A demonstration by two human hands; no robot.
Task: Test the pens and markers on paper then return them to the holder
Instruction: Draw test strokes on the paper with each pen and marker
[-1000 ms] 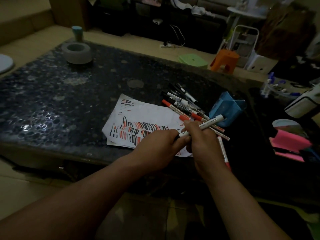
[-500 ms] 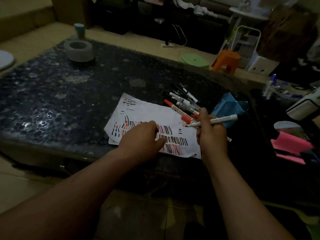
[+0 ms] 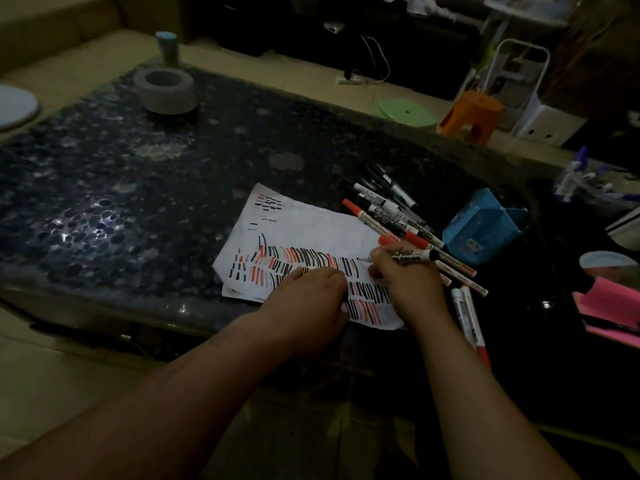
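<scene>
My right hand (image 3: 405, 282) pinches an uncapped marker (image 3: 412, 255), tip right at the paper (image 3: 311, 230). My left hand (image 3: 311, 303) rests on the sheet just beside it, fingers bent, and I can't tell if it holds anything. Sheet's packed with red and black strokes, but the loose markers (image 3: 388, 209) just beyond and the tipped blue holder (image 3: 479, 230) to the right suggest returning hasn't begun.

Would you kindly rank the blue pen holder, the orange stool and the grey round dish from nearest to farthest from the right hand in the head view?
1. Blue pen holder, right of the right hand.
2. Orange stool, back right.
3. Grey round dish, far back left.
</scene>
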